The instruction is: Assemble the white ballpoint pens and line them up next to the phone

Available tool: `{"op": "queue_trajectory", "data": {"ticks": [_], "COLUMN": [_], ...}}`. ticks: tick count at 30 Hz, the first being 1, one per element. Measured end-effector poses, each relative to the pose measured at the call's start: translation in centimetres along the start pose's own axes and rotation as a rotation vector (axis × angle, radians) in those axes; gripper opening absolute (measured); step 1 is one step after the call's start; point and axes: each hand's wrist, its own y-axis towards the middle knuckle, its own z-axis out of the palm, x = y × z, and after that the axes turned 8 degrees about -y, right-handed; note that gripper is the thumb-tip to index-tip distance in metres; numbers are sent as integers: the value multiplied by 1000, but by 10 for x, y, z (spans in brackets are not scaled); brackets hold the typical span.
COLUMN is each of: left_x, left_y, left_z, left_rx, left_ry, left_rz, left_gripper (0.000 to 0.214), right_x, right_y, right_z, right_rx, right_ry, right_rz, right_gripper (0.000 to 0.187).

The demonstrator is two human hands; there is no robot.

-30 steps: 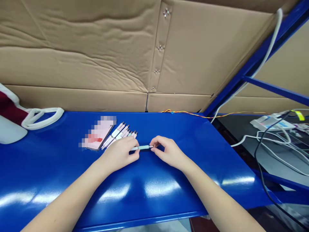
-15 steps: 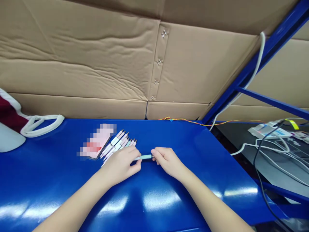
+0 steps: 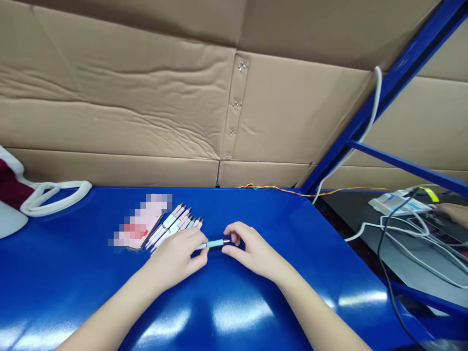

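Note:
My left hand (image 3: 179,253) pinches a pale blue pen (image 3: 215,243) between thumb and fingers. The pen lies level just above the table, its dark metallic tip pointing right. My right hand (image 3: 252,248) is beside that tip with thumb and fingers apart, and nothing is in its grasp. Behind my left hand several pink, white and light blue pens (image 3: 175,220) lie side by side, tips pointing away; the hand covers their near ends.
A phone (image 3: 146,226) with a blurred screen lies left of the pens on the blue table (image 3: 91,273). White straps and a dark red item (image 3: 14,187) are at the far left. Right of the table are cables (image 3: 405,226), a blue frame post and a blurred hand (image 3: 453,214) of another person.
My right hand has let go of the pen's tip end and its fingers have spread. The view has shifted slightly, and another person's hand has appeared at the right edge.

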Motion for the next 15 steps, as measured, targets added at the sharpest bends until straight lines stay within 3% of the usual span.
{"op": "queue_trajectory", "data": {"ticks": [3, 6, 9, 12, 15], "left_x": [0, 0, 1, 1, 0], "left_y": [1, 1, 1, 1, 0], "left_z": [-1, -2, -2, -2, -2], "left_rx": [-2, -14, 1, 16, 28], "left_ry": [-4, -7, -6, -7, -2], "left_rz": [-7, -4, -4, -15, -27], "left_gripper": [13, 14, 14, 14, 15], "right_x": [-1, -3, -3, -1, 0], "right_y": [0, 1, 2, 4, 5], "right_z": [1, 3, 4, 3, 3], "right_rx": [9, 47, 26, 13, 36], "right_ry": [-14, 5, 125, 142, 40], "right_rz": [-22, 24, 77, 30, 25], "right_gripper": [8, 24, 10, 6, 27]}}
